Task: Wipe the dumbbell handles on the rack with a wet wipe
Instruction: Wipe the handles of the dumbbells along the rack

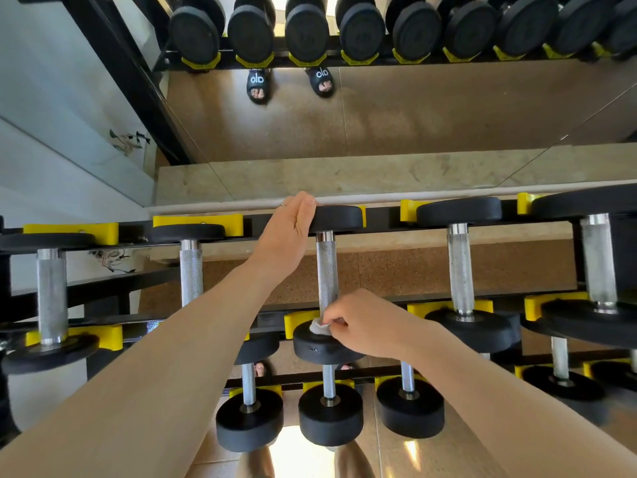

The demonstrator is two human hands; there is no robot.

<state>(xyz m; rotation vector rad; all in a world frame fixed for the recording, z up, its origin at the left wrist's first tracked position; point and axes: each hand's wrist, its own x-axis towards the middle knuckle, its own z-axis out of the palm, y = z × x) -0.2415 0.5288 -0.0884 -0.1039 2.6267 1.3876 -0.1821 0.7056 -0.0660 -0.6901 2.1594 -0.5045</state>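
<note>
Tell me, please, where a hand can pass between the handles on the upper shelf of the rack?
Wide gaps lie either side of the handle being wiped, toward the second handle and the fourth handle. It is crowded where the right hand pinches the wet wipe.

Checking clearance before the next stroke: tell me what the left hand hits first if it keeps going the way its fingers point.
Probably the pale ledge under the mirror; the left hand already rests on the weight's far end.

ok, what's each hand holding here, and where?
Right hand pinches a wet wipe at the near end of the dumbbell handle. Left hand holds nothing; fingers rest flat on the far weight head.
</note>
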